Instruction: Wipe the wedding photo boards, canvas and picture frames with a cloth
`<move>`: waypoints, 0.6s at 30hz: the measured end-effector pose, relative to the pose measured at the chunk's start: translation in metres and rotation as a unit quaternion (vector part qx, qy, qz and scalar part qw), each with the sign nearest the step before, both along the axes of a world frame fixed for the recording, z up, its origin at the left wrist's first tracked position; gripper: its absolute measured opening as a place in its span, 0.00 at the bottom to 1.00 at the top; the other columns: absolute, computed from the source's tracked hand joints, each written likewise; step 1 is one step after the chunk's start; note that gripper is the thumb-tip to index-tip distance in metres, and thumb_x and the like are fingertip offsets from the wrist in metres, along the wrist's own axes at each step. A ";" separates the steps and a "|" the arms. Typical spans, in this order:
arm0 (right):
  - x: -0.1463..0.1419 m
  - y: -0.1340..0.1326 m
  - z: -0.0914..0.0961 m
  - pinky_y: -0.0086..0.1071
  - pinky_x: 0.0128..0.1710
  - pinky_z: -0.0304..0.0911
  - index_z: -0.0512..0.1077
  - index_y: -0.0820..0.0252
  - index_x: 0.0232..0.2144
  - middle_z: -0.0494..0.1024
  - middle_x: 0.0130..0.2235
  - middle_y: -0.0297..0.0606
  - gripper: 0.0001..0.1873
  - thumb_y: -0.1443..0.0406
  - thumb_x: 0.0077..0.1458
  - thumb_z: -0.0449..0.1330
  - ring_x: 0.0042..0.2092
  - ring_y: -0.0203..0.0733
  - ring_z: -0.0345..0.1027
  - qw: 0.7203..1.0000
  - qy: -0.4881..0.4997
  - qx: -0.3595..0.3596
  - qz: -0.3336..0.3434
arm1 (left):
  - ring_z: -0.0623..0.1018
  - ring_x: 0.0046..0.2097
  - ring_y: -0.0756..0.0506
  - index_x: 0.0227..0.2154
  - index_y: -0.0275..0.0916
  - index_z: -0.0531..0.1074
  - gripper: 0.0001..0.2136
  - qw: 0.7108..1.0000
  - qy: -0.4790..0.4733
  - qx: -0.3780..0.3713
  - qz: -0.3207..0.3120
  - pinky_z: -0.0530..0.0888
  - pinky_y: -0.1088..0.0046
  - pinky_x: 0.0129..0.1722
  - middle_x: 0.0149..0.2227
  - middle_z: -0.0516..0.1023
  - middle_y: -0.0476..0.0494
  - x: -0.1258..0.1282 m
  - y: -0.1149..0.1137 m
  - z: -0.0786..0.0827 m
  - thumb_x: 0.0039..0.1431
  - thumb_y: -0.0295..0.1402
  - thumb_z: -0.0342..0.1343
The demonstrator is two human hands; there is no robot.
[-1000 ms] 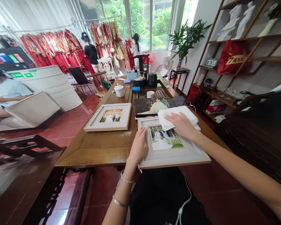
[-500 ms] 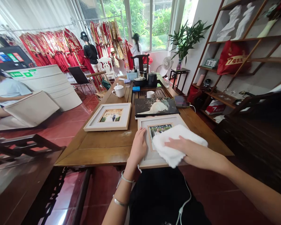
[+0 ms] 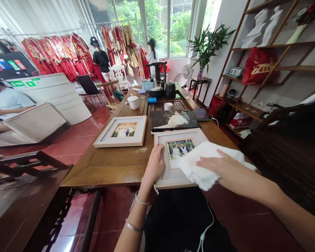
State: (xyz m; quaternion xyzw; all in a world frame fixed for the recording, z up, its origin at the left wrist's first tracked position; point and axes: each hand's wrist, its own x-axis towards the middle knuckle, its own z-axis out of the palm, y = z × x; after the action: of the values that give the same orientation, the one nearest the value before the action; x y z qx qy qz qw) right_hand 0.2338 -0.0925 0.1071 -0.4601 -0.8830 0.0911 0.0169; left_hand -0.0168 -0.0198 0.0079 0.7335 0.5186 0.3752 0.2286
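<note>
A white-framed wedding photo (image 3: 165, 140) lies flat at the near edge of the long wooden table (image 3: 115, 164). My left hand (image 3: 154, 166) rests on the frame's left border, fingers flat and together, pinning it. My right hand (image 3: 220, 166) lies flat, fingers stretched out, on a white cloth (image 3: 199, 168) that covers the frame's lower right part. The photo's upper half still shows.
A second white frame (image 3: 122, 131) lies to the left, a dark photo print (image 3: 173, 120) behind. Teapot (image 3: 133, 101), cup (image 3: 168, 105) and kettles (image 3: 170, 89) stand farther back. Shelves (image 3: 265, 66) are on the right; people stand by red garments (image 3: 55, 56).
My right hand slid the cloth from the frame's top right corner down over the photo, then out to the lower right. My left hand stayed put.
</note>
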 end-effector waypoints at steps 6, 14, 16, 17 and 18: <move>-0.005 0.073 -0.030 0.67 0.59 0.40 0.66 0.58 0.55 0.68 0.59 0.46 0.36 0.81 0.43 0.47 0.62 0.54 0.55 0.990 -0.047 0.107 -0.084 | 0.59 0.66 0.42 0.53 0.32 0.66 0.21 1.000 -0.008 0.009 -0.002 0.56 0.56 0.65 0.60 0.66 0.33 0.000 0.002 -0.004 0.59 0.20 0.39; -0.038 0.113 -0.038 0.64 0.57 0.47 0.62 0.60 0.58 0.61 0.63 0.44 0.40 0.84 0.42 0.47 0.64 0.60 0.48 0.993 -0.066 0.088 -0.049 | 0.59 0.65 0.42 0.52 0.33 0.67 0.21 1.000 -0.016 0.018 0.002 0.56 0.55 0.65 0.59 0.67 0.33 0.000 0.001 -0.005 0.59 0.20 0.39; -0.043 0.102 -0.035 0.64 0.57 0.49 0.62 0.61 0.59 0.60 0.63 0.45 0.41 0.84 0.42 0.46 0.64 0.60 0.47 0.997 -0.057 0.041 -0.030 | 0.60 0.65 0.42 0.52 0.33 0.67 0.21 1.000 -0.016 0.017 0.004 0.57 0.55 0.65 0.58 0.67 0.33 0.000 0.001 -0.004 0.58 0.20 0.40; -0.044 0.094 -0.033 0.63 0.57 0.49 0.61 0.61 0.59 0.60 0.63 0.46 0.41 0.84 0.42 0.45 0.65 0.59 0.47 0.998 -0.051 0.016 -0.018 | 0.60 0.65 0.42 0.52 0.33 0.67 0.21 1.000 -0.015 0.016 0.004 0.57 0.55 0.65 0.58 0.67 0.33 0.001 0.001 -0.003 0.58 0.19 0.40; -0.044 0.084 -0.030 0.62 0.57 0.50 0.61 0.61 0.59 0.60 0.63 0.46 0.41 0.84 0.42 0.45 0.65 0.58 0.47 0.999 -0.045 -0.008 -0.005 | 0.60 0.65 0.41 0.52 0.32 0.67 0.21 1.000 -0.013 0.014 0.005 0.57 0.56 0.65 0.58 0.67 0.32 0.001 0.001 -0.003 0.58 0.19 0.40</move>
State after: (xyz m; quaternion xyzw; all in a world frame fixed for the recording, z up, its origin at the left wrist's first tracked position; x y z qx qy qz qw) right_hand 0.1903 -0.0084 0.0771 -0.4686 -0.8796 0.0776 -0.0257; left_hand -0.0161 -0.0190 0.0051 0.7291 0.5137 0.3931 0.2236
